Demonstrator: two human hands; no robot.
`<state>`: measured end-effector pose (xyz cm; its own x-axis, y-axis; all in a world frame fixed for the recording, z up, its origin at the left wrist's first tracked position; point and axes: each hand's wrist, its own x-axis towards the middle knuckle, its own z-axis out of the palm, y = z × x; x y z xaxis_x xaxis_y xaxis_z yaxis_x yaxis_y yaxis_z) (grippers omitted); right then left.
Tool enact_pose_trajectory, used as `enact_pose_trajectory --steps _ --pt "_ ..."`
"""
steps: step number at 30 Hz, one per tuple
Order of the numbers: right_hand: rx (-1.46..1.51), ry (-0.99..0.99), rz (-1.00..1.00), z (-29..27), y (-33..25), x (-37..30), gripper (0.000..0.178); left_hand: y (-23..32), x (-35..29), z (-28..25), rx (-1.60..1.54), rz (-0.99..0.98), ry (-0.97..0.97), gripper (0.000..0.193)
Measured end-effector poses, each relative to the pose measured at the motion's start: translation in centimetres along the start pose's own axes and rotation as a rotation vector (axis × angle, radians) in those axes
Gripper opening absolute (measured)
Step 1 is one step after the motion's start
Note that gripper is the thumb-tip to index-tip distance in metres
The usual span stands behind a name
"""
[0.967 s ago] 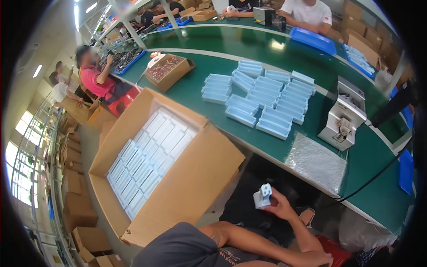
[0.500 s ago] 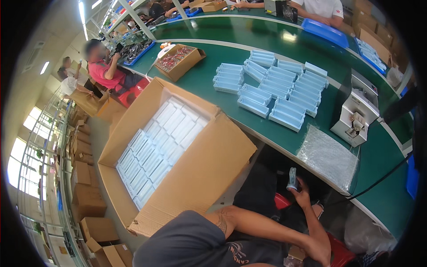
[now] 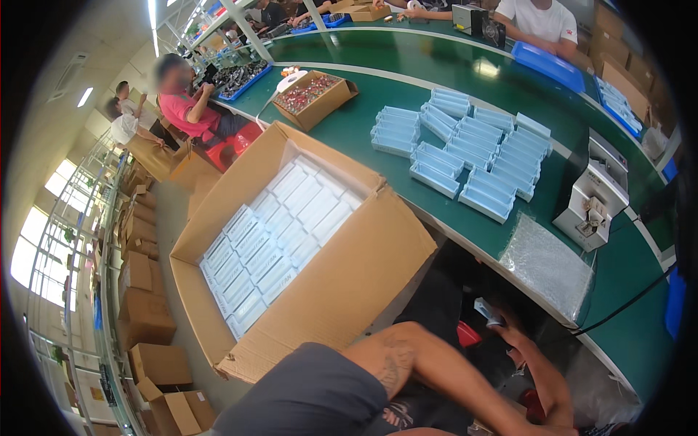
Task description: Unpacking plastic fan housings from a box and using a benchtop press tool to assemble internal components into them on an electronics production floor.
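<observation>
Packing step, as judged: right hand was below the surface's near edge, its grip clamped on one small pale box, low over the lap and right of the large open carton. Left hand was out of view. Next move would likely call for lifting that box clear and setting it square with its fellows. Counted: one carton, its white boxes too many to count surely; roughly twenty blue trays; one grey machine.

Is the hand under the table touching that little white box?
Touching. The head view shows the right hand below the green table edge with its fingers wrapped around the small white box; no gap shows between them.
</observation>
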<state>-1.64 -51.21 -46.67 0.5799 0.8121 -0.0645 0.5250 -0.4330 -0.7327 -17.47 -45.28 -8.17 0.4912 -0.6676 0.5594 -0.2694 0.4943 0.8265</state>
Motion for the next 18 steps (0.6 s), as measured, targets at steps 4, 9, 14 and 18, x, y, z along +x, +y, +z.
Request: enact_pose_trajectory --steps 4,9,14,18 --pt "0.073 0.010 0.121 -2.0 3.8 -1.9 0.074 -2.2 -6.0 -1.2 -0.177 0.049 0.164 0.036" --pt "0.113 0.127 0.181 -3.9 5.4 -5.3 0.074 -6.2 -7.8 -0.5 -0.399 -0.116 -0.056 0.029" --pt "0.053 0.034 0.324 -2.9 0.4 -2.8 0.073 -6.0 -5.5 -0.5 -0.809 -0.181 -0.165 0.030" --pt "-0.028 0.007 0.318 -0.6 -0.6 -0.2 0.074 -8.7 -0.6 1.4 -0.406 -0.034 -0.022 0.028"
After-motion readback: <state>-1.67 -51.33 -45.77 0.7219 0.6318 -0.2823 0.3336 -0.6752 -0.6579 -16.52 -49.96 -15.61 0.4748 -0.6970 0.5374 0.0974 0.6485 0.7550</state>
